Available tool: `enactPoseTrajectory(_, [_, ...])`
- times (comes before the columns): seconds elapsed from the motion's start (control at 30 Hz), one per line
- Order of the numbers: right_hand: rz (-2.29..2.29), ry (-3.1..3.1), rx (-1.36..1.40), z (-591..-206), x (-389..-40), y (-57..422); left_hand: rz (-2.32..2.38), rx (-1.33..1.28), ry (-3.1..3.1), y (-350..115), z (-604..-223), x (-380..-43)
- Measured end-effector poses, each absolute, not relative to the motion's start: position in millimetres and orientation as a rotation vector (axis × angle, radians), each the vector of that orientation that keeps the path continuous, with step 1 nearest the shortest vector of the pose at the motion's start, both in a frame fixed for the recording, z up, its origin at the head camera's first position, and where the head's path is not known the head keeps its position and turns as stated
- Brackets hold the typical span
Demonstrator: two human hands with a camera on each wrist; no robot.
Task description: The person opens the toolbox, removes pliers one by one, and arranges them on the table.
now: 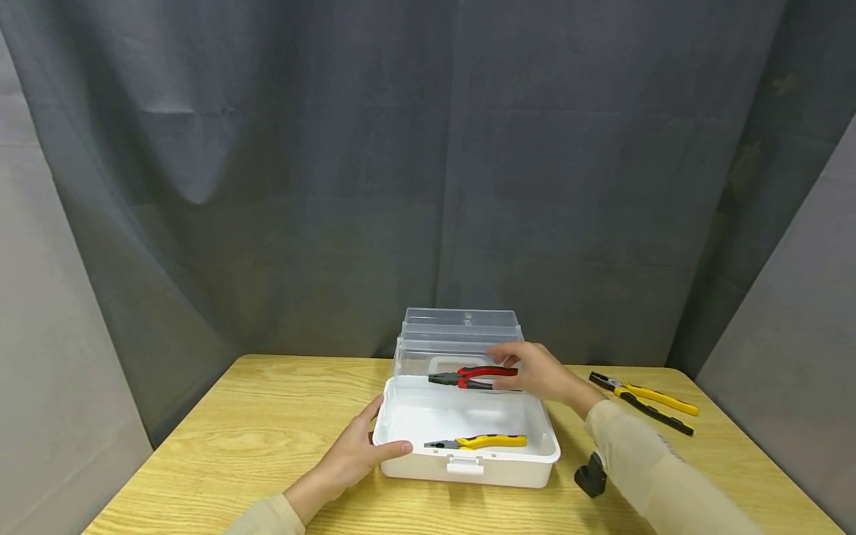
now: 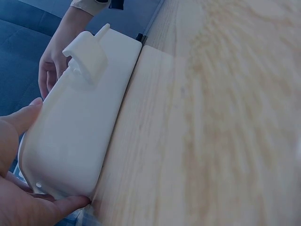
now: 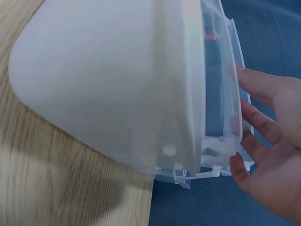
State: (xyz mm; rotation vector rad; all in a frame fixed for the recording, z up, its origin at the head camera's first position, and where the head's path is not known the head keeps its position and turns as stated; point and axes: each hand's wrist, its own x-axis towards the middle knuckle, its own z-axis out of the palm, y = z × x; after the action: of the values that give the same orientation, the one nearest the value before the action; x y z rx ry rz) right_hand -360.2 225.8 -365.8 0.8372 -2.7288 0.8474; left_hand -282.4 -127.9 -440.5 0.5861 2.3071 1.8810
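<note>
A white plastic box point(image 1: 461, 467) with a raised clear lid point(image 1: 461, 318) stands on the table. My left hand point(image 1: 357, 449) grips its left front corner, thumb at the rim and fingers against the side; the left wrist view shows the hand point(image 2: 23, 188) there too. Pliers with red and black handles point(image 1: 476, 371) lie across the clear part at the back, jaws pointing left. My right hand point(image 1: 538, 371) is at their handle ends, fingers spread. In the right wrist view its fingers point(image 3: 263, 120) overlap the clear plastic wall.
Yellow-handled pliers point(image 1: 491, 441) lie inside the box near its front wall, above the latch point(image 1: 464, 466). Larger yellow-and-black pliers point(image 1: 652, 400) lie opened on the wooden table point(image 1: 287, 416) to the right. A dark curtain point(image 1: 428, 186) hangs behind.
</note>
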Motion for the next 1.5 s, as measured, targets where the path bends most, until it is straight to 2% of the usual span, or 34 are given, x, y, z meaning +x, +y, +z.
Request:
enactPoseTrajectory(0.43, [0.782, -2.895, 0.757, -363.2, -368.4, 214.4, 1.877, 0.591, 2.324, -129.0, -441.5, -282.4])
enactPoseTrajectory(0.9, [0.704, -2.96, 0.908, -368.7, -381.7, 221.6, 1.874, 0.58, 2.319, -129.5, -440.0, -281.2])
enactPoseTrajectory(1.5, [0.995, -2.826, 0.846, -378.5, -377.3, 224.2, 1.898, 0.594, 2.288, -127.8, -441.0, -279.0])
